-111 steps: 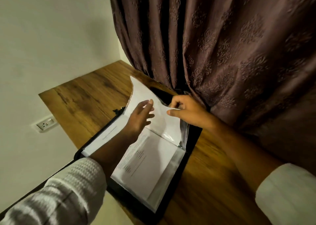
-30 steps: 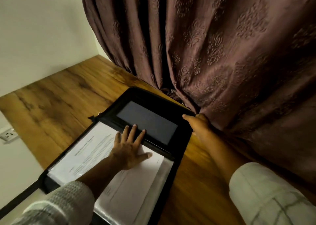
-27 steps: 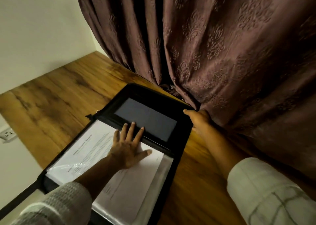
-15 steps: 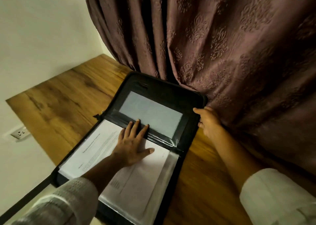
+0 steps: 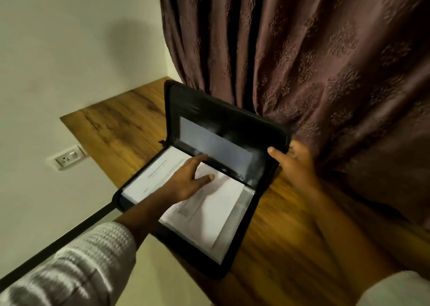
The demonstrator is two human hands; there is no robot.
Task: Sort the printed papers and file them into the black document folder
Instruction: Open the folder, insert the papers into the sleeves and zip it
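On the desk: the black zip-edged document folder (image 5: 210, 110) sits on the brown wood-grain desk (image 5: 116, 128), just beside the brown patterned curtain (image 5: 325, 73). Its base half lies flat and its lid half is raised to roughly upright.
Papers: the white printed papers (image 5: 209, 215) lie stacked in the base half with the text facing up. A clear plastic sleeve (image 5: 247, 199) shows along their right edge.
Left hand: my left hand (image 5: 186, 182) lies flat on the top sheet with the fingers straight and the fingertips near the hinge. It presses down and holds nothing.
Right hand: my right hand (image 5: 293, 163) grips the lid's right edge, with the thumb on the inner face and the fingers behind, against the curtain.
Step in hand: I judge the filing to be about finished and this to be the closing of the folder. I cannot tell whether every sheet is in.
Next move: slide my left hand out from under the lid's path without dragging the top sheet. Then fold the lid down square, so that no sleeve corner sticks past the zip edge.
Caution: the sheets look loose and slippery, so letting go too fast could shift them.
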